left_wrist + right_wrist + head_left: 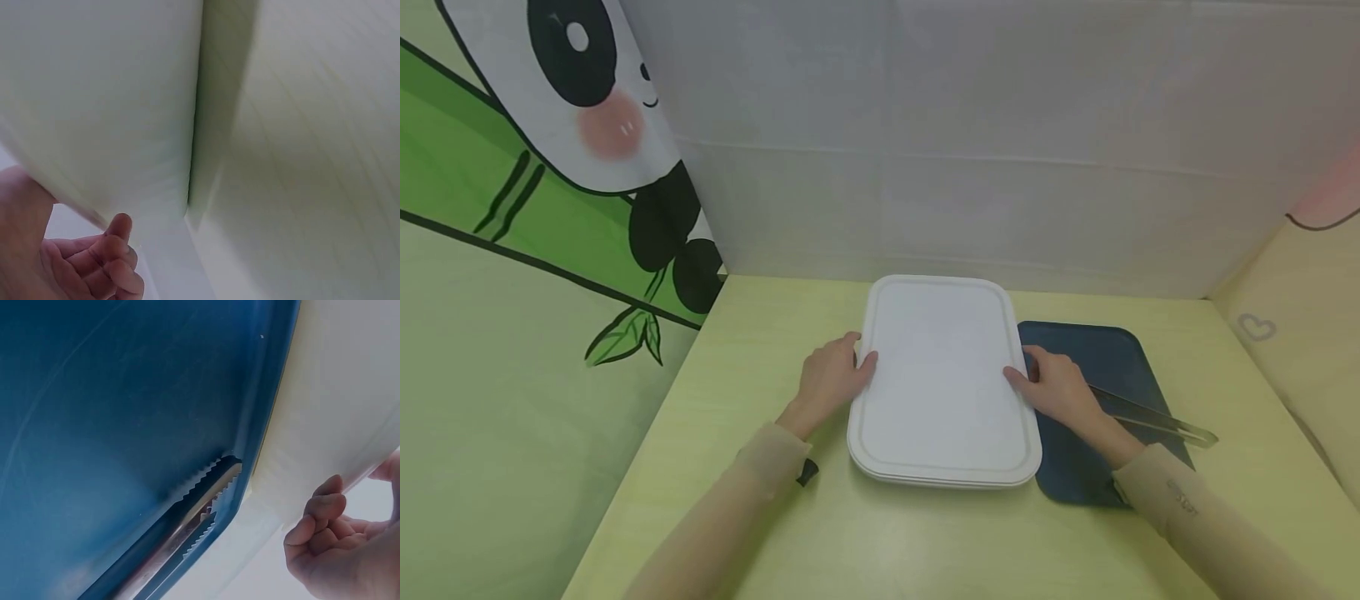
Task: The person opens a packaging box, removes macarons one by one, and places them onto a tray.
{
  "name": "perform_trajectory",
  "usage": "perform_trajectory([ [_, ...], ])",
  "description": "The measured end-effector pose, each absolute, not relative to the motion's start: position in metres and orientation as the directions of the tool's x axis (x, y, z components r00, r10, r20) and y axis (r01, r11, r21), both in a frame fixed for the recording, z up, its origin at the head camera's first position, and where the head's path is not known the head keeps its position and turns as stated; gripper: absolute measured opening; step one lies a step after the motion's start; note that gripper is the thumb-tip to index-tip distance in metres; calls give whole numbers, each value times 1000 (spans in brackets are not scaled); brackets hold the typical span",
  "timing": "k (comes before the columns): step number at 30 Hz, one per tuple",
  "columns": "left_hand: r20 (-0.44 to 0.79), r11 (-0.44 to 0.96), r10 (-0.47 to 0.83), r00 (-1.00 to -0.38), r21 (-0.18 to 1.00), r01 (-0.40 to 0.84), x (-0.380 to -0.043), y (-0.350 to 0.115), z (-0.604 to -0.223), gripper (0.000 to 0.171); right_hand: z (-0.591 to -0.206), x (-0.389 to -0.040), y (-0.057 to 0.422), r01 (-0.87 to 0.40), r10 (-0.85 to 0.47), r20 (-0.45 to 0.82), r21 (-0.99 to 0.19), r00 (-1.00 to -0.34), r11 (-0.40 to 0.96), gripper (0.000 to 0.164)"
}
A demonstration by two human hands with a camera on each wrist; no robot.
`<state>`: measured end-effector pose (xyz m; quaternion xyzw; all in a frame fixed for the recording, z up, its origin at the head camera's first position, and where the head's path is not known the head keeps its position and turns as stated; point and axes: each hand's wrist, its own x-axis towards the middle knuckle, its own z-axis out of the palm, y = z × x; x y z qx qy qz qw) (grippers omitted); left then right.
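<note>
A white rectangular box with a flat white lid sits at the middle of the table. My left hand grips its left edge, thumb on the lid's rim and fingers down the side. On the opposite edge my right hand holds the rim the same way, thumb on top. From the left wrist, the box's smooth side wall shows above the curled fingers. Seen from the right wrist, the fingers curl under the rim of the lid.
Right of the box lies a dark blue tray, partly under my right forearm. Metal tongs with toothed tips rest across it, their rounded end past its right edge. A small black object shows by my left sleeve. Wall panels border the table.
</note>
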<state>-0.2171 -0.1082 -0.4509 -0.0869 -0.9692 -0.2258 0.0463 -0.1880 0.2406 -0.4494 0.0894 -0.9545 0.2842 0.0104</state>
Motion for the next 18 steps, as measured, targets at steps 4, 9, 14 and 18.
perform_trajectory([
  [4,132,877,152,-980,439,195,-219,-108,-451,49,-449,-187,239,-171,-163,63,-545,-985,821,56],
  [9,127,860,160,-979,468,201,-220,-108,-449,46,-447,-187,237,-171,-164,63,-557,-984,813,55],
  [14,122,842,160,-980,500,200,-220,-107,-448,44,-446,-187,236,-173,-163,69,-563,-984,808,53],
  [18,114,840,153,-982,508,190,-219,-106,-447,44,-446,-187,235,-172,-161,70,-565,-984,807,52],
])
